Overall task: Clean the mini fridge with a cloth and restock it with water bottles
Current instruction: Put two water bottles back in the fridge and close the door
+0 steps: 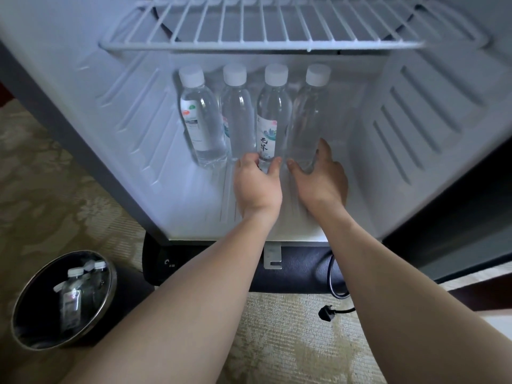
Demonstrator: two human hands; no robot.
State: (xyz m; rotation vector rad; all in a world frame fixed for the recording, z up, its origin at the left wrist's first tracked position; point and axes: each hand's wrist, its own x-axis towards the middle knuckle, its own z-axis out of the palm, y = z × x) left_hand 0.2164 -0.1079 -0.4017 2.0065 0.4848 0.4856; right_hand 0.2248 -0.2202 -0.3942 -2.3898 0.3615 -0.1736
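Upright on the fridge (410, 167) floor, the third bottle (273, 112) has the left grip (257, 185) curled round its base, while the right grip (322, 178) cups the fourth bottle (309, 117) just beside it.

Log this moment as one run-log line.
fridge floor: four bottles upright in row | left hand: grips third bottle at base | right hand: holds rightmost bottle at base | cloth: not in view
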